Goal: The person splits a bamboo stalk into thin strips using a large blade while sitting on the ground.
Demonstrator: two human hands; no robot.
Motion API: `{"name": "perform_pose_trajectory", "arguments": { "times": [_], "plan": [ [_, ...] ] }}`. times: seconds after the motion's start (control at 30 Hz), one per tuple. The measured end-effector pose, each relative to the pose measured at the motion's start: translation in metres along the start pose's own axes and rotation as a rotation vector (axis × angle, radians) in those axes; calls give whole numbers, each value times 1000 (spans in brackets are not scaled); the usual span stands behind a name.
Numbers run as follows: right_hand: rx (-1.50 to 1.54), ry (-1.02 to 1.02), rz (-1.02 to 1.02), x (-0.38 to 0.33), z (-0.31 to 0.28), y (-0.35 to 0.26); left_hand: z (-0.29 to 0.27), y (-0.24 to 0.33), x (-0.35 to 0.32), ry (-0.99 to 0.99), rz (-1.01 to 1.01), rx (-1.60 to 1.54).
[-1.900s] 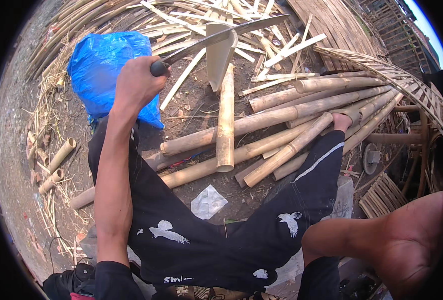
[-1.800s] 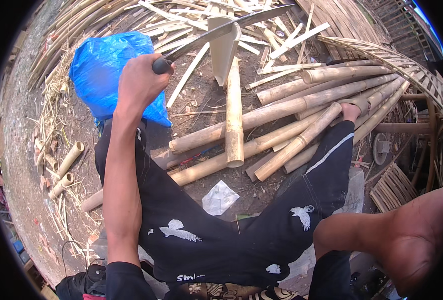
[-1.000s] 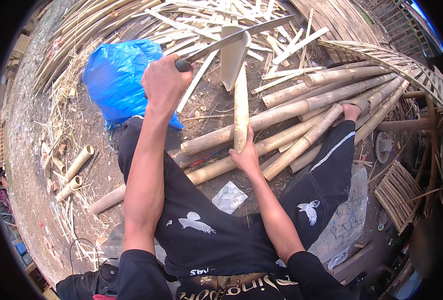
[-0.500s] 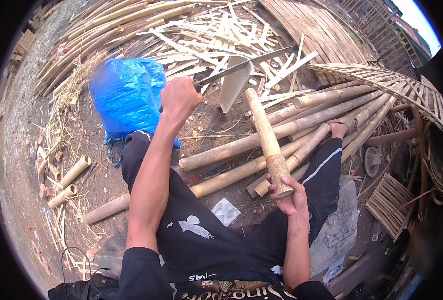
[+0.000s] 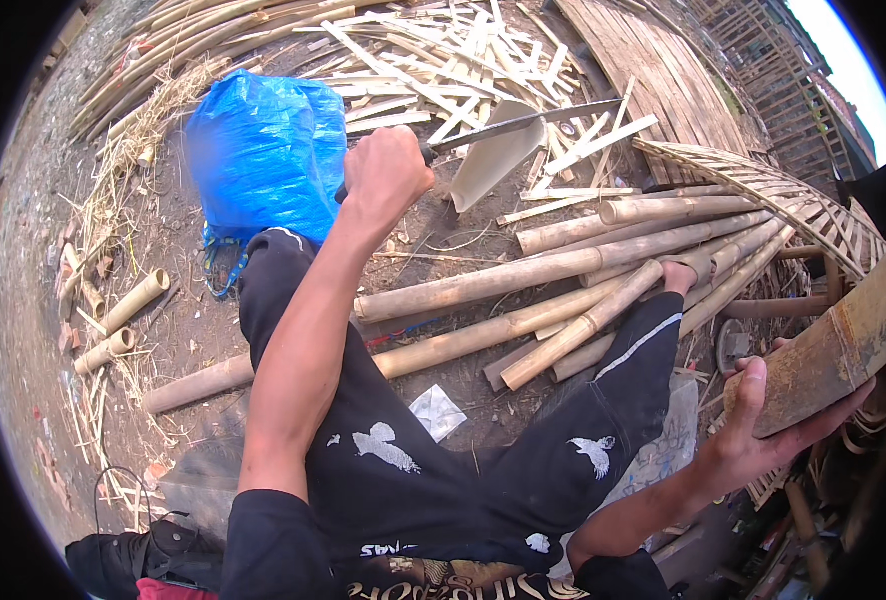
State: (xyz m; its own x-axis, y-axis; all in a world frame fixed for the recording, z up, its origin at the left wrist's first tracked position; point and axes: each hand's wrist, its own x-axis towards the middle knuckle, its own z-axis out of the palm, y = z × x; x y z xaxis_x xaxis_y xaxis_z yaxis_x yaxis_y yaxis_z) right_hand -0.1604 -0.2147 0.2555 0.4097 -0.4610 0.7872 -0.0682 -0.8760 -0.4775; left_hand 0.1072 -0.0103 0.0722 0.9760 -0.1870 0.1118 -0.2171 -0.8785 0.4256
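Raised above my left knee, my left hand (image 5: 388, 180) is closed in a fist around the dark handle of a machete (image 5: 523, 124). The blade points right and slightly away from me. Beyond it, partly crossed by the blade, a pale split bamboo half (image 5: 496, 160) shows its hollow inside. Out at the far right, my right hand (image 5: 763, 425) grips a short thick bamboo section (image 5: 831, 355) by its near end, thumb on one side and fingers underneath. That section slants up toward the right rim, where its far end runs out of view.
Long bamboo poles (image 5: 523, 270) lie across the ground beyond my legs. Ahead stand a blue plastic sack (image 5: 263, 150) and a heap of split strips (image 5: 443, 70). Short bamboo pieces (image 5: 135, 300) lie at left. A slatted wooden panel (image 5: 653, 70) and woven bamboo frame (image 5: 763, 165) are at right.
My right hand has swung the bamboo section from between my knees out to the far right and up. My left hand, with the machete, has shifted slightly right in the picture.
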Motion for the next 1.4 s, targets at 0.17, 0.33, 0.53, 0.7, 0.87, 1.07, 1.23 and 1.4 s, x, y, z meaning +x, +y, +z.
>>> {"name": "perform_pose_trajectory", "arguments": {
  "times": [0.17, 0.33, 0.53, 0.7, 0.87, 1.07, 1.23, 1.4],
  "plan": [
    [-87, -867, 316, -51, 38, 12, -15, 6, -5, -6, 7, 74],
    [205, -936, 390, -95, 62, 43, -24, 6, 1, -27, 69, 196],
    [1135, -839, 1203, -94, 46, 41, -16, -4, -1, -12, 48, 175],
    [1519, -759, 1191, -59, 9, 50, -16, -3, 5, -2, 61, 186],
    [973, -450, 468, 6, -22, -4, -16, -9, 0, -34, 50, 180],
    [274, -78, -25, -11, 51, -3, -9, -3, 3, -9, 65, 145],
    [690, -1051, 826, -75, 79, 66, 14, -4, 5, -59, 76, 140],
    [603, -951, 608, -104, 74, 87, 18, 3, 12, -101, 76, 121]
  ]
}}
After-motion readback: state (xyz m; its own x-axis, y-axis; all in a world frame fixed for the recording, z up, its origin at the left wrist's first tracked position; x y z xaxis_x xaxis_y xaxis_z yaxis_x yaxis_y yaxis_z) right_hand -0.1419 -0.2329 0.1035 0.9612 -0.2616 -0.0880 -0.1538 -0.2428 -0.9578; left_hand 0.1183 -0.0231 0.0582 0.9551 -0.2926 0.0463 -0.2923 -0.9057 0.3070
